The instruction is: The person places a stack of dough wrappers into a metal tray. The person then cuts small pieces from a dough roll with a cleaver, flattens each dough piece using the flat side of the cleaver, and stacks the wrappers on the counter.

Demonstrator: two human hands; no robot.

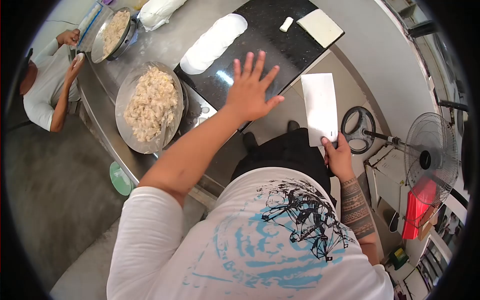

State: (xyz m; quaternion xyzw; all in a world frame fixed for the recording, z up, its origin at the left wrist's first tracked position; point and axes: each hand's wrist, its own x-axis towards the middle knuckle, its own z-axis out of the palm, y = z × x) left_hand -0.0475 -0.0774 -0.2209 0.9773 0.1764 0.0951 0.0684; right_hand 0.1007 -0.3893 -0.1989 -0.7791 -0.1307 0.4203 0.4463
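Note:
My left hand [254,90] is spread flat, palm down, over the near part of the black stone board [270,50], with nothing in it. A long roll of white dough [214,44] lies beyond it on the board. Near the board's far right corner are a small white dough piece [286,24] and a pale square slab [320,28]. My right hand [338,152] grips the lower end of a flat, rectangular, whitish scraper or blade [320,107], held off the board's right edge.
A round dish of chunky filling [151,104] stands left of the board; a second such dish [115,34] is farther back. Another person [52,90] works at the far left. A wrapped white bundle [159,12] lies behind. A standing fan [425,159] is at right.

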